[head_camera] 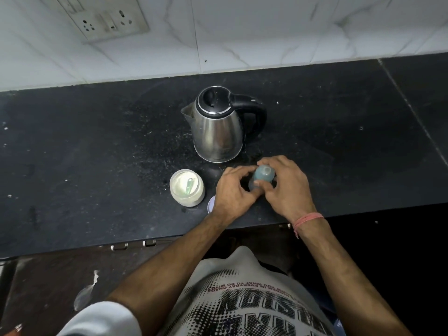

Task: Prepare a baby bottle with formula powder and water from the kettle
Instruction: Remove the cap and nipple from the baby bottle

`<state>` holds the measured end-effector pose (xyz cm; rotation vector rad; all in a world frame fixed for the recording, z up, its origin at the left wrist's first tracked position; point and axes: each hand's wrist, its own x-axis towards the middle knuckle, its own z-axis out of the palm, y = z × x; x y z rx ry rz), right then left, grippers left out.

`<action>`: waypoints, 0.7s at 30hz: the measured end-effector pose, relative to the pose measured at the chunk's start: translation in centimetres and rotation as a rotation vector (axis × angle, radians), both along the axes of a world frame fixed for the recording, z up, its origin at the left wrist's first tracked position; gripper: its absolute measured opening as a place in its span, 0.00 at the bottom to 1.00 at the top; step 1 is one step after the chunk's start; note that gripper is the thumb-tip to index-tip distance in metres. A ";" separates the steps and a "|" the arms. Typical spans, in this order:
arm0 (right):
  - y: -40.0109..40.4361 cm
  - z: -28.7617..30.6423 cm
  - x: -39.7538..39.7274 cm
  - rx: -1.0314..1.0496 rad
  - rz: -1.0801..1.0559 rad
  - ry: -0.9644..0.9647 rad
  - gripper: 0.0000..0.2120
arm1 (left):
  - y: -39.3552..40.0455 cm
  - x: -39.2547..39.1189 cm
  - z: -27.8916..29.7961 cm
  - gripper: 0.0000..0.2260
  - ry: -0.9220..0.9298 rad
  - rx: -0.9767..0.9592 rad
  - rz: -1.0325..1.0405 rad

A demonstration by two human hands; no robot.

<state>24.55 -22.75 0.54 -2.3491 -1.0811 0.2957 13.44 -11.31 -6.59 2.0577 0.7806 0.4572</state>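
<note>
A small baby bottle with a blue-green cap (263, 174) stands on the black counter (97, 154), just in front of the steel kettle (218, 127). My right hand (283, 187) wraps around the cap from the right, thumb on its front. My left hand (231, 190) holds the bottle's lower part from the left; the body is mostly hidden by both hands. To the left stands an open jar of white formula powder (186, 186) with a green scoop lying in it.
A white lid (211, 204) peeks out from under my left wrist at the counter's front edge. The kettle's handle points right, its spout left. A tiled wall with a socket panel (106, 18) rises behind the counter.
</note>
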 end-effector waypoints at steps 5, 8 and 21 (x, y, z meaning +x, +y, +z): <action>-0.1 -0.1 0.5 0.001 0.055 0.048 0.24 | 0.2 -0.1 0.0 0.25 -0.027 -0.001 -0.012; -0.5 -0.1 0.9 0.010 0.098 0.086 0.24 | 0.3 -0.2 -0.1 0.23 -0.015 0.008 -0.033; 0.2 2.3 3.6 -0.172 0.199 0.142 0.31 | 0.7 -0.1 -0.5 0.23 -0.024 -0.047 -0.027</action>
